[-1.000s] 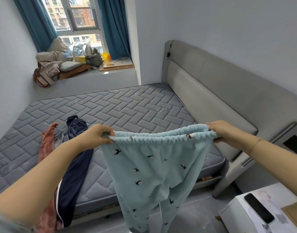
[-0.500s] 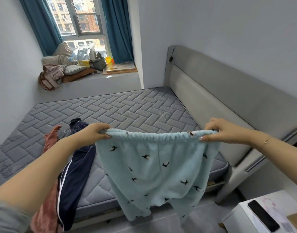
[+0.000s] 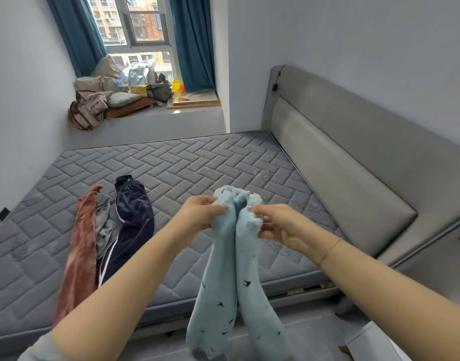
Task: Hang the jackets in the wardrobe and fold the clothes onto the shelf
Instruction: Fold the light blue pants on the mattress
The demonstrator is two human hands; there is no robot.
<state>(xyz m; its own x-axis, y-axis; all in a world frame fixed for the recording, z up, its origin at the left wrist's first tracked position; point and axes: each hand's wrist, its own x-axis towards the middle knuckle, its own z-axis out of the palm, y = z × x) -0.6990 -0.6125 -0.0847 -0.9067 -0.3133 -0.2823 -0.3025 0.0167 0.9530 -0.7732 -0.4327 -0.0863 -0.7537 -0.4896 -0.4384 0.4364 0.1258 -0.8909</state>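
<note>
Because the two ends of the waistband are brought together, the light blue trousers point(image 3: 231, 269) are halved lengthwise, one leg lying against the other, which is judged to be the first fold before placement on a shelf. The trousers are held in the air above the near edge of the mattress point(image 3: 197, 162), with the legs hanging past that edge toward the floor. The left hand point(image 3: 197, 214) is closed on one bunched end of the waistband, fingers curled over the fabric. The right hand point(image 3: 278, 225) is closed on the other end, thumb and fingers pinching the cloth; how much fabric is gathered inside it cannot be told. The hands are set just beside each other. Left of the trousers, a navy garment point(image 3: 129, 220) and a pink garment point(image 3: 79, 256) are laid on the mattress.
</note>
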